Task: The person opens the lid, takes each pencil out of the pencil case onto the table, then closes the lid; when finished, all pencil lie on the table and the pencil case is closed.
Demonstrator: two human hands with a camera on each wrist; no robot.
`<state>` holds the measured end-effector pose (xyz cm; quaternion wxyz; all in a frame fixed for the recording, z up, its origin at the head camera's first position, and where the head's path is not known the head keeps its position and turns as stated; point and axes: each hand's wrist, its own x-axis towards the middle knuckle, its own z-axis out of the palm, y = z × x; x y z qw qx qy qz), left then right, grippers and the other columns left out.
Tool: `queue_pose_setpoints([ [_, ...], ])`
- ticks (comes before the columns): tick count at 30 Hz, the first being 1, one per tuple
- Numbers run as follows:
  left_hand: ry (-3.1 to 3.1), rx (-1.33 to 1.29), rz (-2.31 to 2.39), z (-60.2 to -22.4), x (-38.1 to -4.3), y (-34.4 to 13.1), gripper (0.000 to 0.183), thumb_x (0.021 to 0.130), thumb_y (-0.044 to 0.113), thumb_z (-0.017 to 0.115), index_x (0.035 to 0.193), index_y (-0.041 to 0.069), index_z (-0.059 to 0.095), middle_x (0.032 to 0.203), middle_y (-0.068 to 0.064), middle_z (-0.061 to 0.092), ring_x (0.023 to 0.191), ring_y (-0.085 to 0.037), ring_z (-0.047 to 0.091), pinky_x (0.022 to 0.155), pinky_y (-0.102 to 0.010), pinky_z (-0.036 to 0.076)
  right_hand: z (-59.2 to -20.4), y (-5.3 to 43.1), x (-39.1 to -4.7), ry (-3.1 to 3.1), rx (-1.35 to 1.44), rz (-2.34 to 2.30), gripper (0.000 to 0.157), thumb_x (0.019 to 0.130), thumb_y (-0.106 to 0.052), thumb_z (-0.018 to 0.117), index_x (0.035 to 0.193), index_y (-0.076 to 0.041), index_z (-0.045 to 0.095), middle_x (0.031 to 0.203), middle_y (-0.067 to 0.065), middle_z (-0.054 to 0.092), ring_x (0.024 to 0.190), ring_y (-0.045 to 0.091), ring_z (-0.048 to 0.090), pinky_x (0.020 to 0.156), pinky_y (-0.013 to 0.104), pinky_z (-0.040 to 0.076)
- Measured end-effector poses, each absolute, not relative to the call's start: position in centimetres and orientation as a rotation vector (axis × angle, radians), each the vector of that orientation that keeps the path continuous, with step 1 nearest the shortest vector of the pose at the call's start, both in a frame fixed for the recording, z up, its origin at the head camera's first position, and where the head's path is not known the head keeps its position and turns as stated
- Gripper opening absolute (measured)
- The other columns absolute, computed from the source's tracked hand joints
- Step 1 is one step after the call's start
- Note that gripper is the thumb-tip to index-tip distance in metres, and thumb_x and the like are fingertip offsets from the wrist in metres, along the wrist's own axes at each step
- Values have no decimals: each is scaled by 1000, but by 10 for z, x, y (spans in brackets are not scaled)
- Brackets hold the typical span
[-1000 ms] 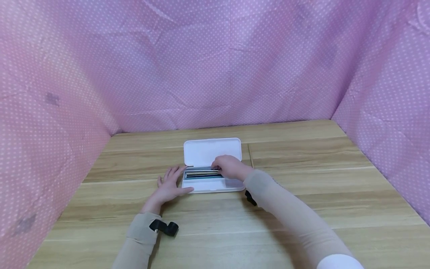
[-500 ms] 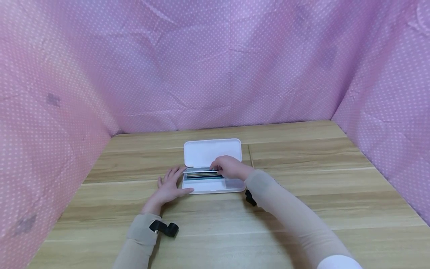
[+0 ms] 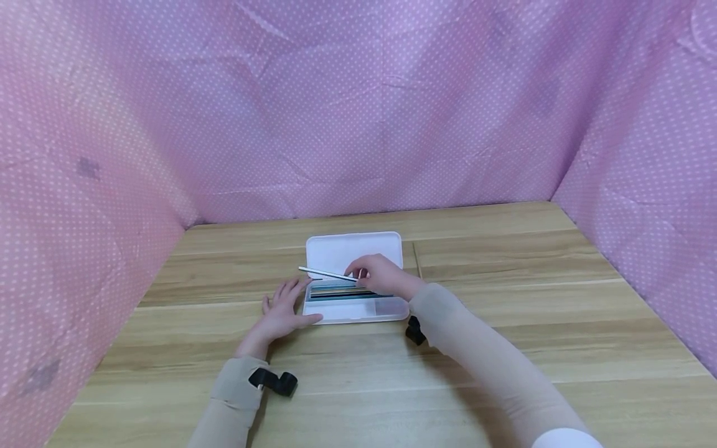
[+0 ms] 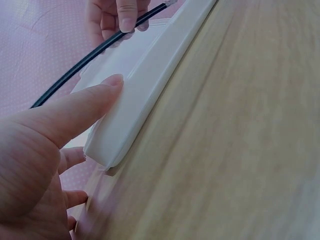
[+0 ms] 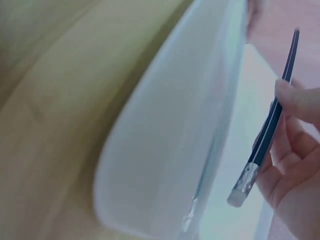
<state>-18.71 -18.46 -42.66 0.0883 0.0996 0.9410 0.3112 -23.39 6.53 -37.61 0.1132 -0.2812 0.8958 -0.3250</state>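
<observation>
A white pencil case (image 3: 342, 310) lies on the table with its lid swung back. Several pencils (image 3: 342, 295) lie side by side in its long compartment. My right hand (image 3: 381, 275) pinches a dark pencil (image 5: 267, 132) between thumb and fingers, with its silvery band and pale eraser towards the case's right end. The pencil slants over the case and lid, its other end raised to the left. My left hand (image 3: 282, 314) spreads around the case's left end. Its thumb (image 4: 100, 102) touches the front edge, and the fingers reach towards the hinge side.
The lid (image 3: 336, 249) stands behind the tray. A small clear-covered section (image 3: 392, 306) is at the tray's right end. A thin brown strip (image 3: 417, 260) shows on the wooden table (image 3: 504, 323) to the right. Pink dotted cloth (image 3: 358, 124) hangs around the back and sides.
My right hand has lifted the pencil out of the compartment; its left end has risen and now crosses in front of the lid. My left hand has stayed in place.
</observation>
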Motion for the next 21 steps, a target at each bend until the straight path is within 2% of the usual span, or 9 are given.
queue_pose_setpoints([
  [10, 2788, 283, 899, -427, -190, -185, 86, 78, 48, 73, 148, 20, 31, 155, -22, 15, 141, -46, 3, 101, -72, -8, -371, 73, -233, 2496, -522, -1368, 27, 86, -7, 67, 114, -10, 67, 97, 4, 64, 86, 16, 55, 75, 25, 45],
  [15, 2779, 284, 905, -426, -189, -186, 86, 78, 47, 73, 148, 19, 31, 154, -23, 15, 140, -47, 3, 101, -73, -9, -370, 78, -228, 2332, -410, -1546, 30, 89, -8, 64, 119, -9, 63, 102, 6, 63, 90, 16, 55, 77, 26, 48],
  [21, 2781, 285, 908, -426, -190, -186, 86, 78, 47, 73, 148, 20, 31, 154, -22, 16, 141, -47, 3, 101, -72, -8, -370, 81, -219, 2124, -264, -1735, 34, 91, -5, 60, 125, -5, 58, 100, 3, 58, 88, 13, 53, 74, 23, 48],
])
